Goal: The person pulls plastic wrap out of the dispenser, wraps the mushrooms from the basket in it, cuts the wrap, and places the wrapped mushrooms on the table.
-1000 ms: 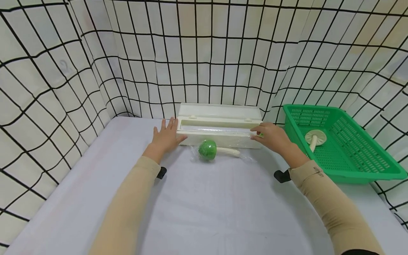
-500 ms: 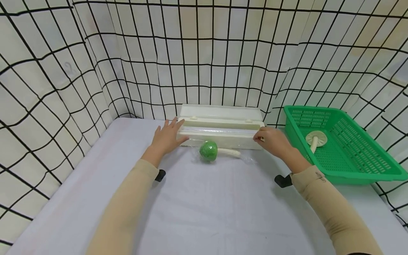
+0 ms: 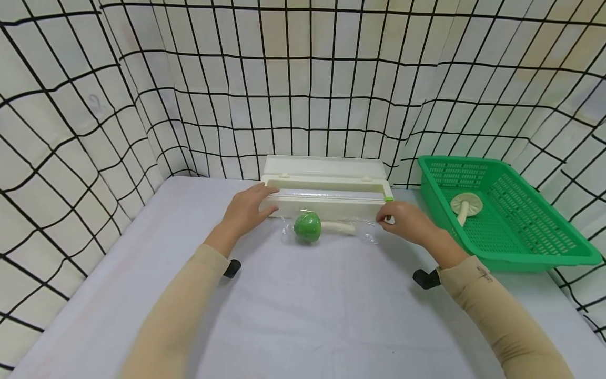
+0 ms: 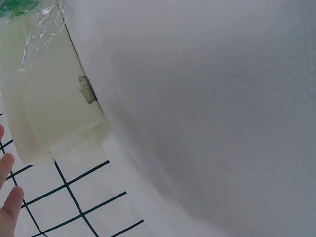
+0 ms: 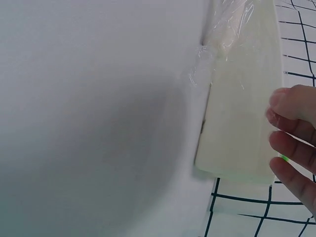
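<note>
A white cling film dispenser [image 3: 331, 208] stands at the back of the table, its lid raised and a roll of clear film [image 3: 331, 195] inside. In front lies a green-capped toy mushroom [image 3: 307, 227] with a pale stem, covered by crinkled film. My left hand [image 3: 241, 213] is at the dispenser's left end, thumb and fingers spread apart; contact there is unclear. By the right end is my right hand [image 3: 407, 223], its fingers loosely bent and thumb close to the index finger, with nothing visible held. Near it, a small green slider [image 3: 389, 199] sits on the dispenser's rim.
A green plastic basket [image 3: 535, 260] stands at the right, holding a cream toy mushroom [image 3: 466, 204] with its gills showing. Black wire grid panels [image 3: 310, 95] rise behind and along both sides of the white-covered table [image 3: 322, 316].
My right hand has left the slider and dropped slightly toward the front of the dispenser. My left hand has come down a little from the dispenser's top edge, its fingers less straight.
</note>
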`<state>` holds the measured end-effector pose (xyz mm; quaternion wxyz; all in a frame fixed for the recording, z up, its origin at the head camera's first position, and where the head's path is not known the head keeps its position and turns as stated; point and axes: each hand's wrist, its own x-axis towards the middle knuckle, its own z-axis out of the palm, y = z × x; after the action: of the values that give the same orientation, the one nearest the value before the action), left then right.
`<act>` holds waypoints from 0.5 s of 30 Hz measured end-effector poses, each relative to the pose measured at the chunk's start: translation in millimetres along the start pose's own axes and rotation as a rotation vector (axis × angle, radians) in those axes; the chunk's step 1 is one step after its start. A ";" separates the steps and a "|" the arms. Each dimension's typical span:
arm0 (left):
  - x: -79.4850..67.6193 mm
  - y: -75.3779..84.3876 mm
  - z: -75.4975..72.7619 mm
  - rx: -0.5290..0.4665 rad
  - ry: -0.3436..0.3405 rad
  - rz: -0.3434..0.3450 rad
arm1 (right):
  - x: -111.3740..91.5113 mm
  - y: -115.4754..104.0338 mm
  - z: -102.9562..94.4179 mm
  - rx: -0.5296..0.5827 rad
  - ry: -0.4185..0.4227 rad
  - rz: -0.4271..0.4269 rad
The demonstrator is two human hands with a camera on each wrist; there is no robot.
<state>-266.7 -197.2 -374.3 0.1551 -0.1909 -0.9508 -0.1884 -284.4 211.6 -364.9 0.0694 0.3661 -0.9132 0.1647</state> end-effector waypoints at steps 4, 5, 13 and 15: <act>-4.8 -0.5 2.5 -0.126 0.000 0.062 | -2.7 -4.1 0.9 0.045 -0.078 0.010; -5.5 -0.4 3.6 -0.158 -0.002 0.080 | -3.5 -5.4 1.1 0.051 -0.091 0.011; -5.5 8.4 7.4 -0.353 0.009 0.160 | -12.3 -11.1 2.8 0.056 -0.156 -0.033; -5.5 10.0 7.2 -0.378 0.010 0.140 | -14.7 -11.9 3.1 0.071 -0.171 -0.054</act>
<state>-259.3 -187.3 -379.7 0.1341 -0.2811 -0.8822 -0.3532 -265.6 212.0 -368.5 -0.0172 0.4053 -0.8993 0.1631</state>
